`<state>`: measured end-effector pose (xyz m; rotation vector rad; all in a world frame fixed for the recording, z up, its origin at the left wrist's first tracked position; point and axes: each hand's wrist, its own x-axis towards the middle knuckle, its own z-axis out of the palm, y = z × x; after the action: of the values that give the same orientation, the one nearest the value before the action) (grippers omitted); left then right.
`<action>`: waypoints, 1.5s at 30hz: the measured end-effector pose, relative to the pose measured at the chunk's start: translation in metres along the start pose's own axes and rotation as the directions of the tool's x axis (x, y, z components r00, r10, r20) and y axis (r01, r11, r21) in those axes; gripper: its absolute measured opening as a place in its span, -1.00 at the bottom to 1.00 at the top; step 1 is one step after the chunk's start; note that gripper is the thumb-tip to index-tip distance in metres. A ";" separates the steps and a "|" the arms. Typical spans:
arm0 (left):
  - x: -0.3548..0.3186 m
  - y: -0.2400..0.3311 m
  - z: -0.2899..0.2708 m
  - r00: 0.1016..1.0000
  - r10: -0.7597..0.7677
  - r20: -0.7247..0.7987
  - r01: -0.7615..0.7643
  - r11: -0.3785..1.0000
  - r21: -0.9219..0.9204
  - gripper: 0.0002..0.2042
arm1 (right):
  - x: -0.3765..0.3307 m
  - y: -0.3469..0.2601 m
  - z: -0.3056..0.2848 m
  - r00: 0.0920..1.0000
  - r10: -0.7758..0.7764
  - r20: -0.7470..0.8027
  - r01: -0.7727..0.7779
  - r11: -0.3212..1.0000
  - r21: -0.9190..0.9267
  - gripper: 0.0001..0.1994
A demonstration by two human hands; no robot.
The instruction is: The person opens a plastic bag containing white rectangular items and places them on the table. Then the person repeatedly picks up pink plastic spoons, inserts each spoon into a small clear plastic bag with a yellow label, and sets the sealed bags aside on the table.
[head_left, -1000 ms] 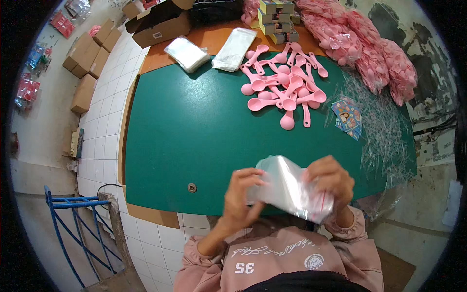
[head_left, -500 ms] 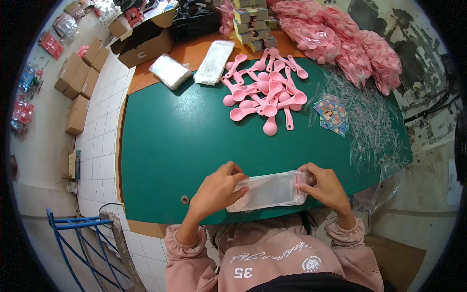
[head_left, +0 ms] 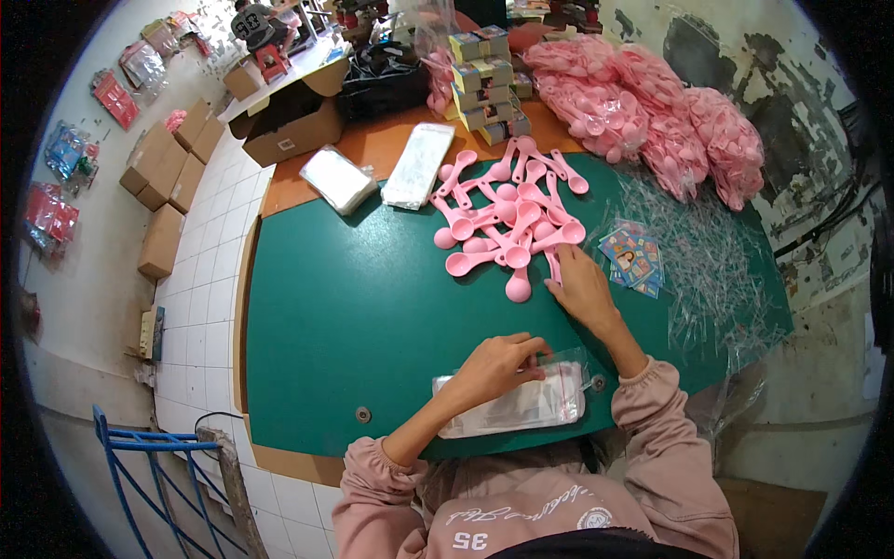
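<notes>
Green table point(head_left: 354, 307), pink spoons point(head_left: 507, 219), white-tiled floor point(head_left: 200, 307)

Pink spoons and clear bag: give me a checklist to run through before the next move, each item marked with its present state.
1. Left hand pins the clear bag flat on the green mat: ok.
2. Bag mouth open enough to take a spoon: cannot tell, fingers and glare hide it.
3. Right hand has reached the pink spoons: ok, its fingertips touch a spoon at the pile's near edge.
4. A spoon is gripped and lifted: not ok, the hand lies flat on the mat.
5. Only one spoon under the fingers: cannot tell, handles overlap there.
6. Mat between pile and bag free of clutter: ok; the picture cards lie to the right.
</notes>
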<state>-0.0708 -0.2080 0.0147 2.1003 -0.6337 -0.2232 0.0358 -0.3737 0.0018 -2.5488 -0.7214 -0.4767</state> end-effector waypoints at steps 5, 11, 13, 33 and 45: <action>0.002 -0.004 -0.018 0.986 -0.109 0.126 0.126 0.984 -0.127 -0.82 | 0.004 -0.001 -0.021 0.973 0.214 0.085 -0.212 0.977 -0.035 -0.78; 0.008 -0.018 -0.022 0.997 -0.044 0.061 0.075 0.673 -0.736 -0.87 | 0.019 0.012 -0.050 0.947 0.270 -0.175 -0.235 0.952 0.198 -0.88; 0.006 -0.026 -0.030 0.979 -0.177 0.100 0.174 0.474 -0.863 -0.83 | 0.020 0.010 -0.055 0.889 0.278 -0.364 -0.162 0.934 0.318 -0.87; 0.002 -0.025 -0.051 0.930 -0.349 -0.116 0.191 0.728 -0.658 -0.71 | -0.007 -0.037 -0.031 0.945 0.255 -0.206 0.066 0.467 0.882 -0.81; 0.000 -0.036 -0.048 0.963 -0.254 -0.092 0.125 0.721 -0.681 -0.65 | -0.005 -0.038 -0.033 0.956 0.288 -0.050 -0.106 0.501 0.859 -0.78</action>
<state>-0.0400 -0.1567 0.0130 1.4443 -0.1682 -0.3196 0.0037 -0.3636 0.0398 -1.5693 -0.4091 -0.1849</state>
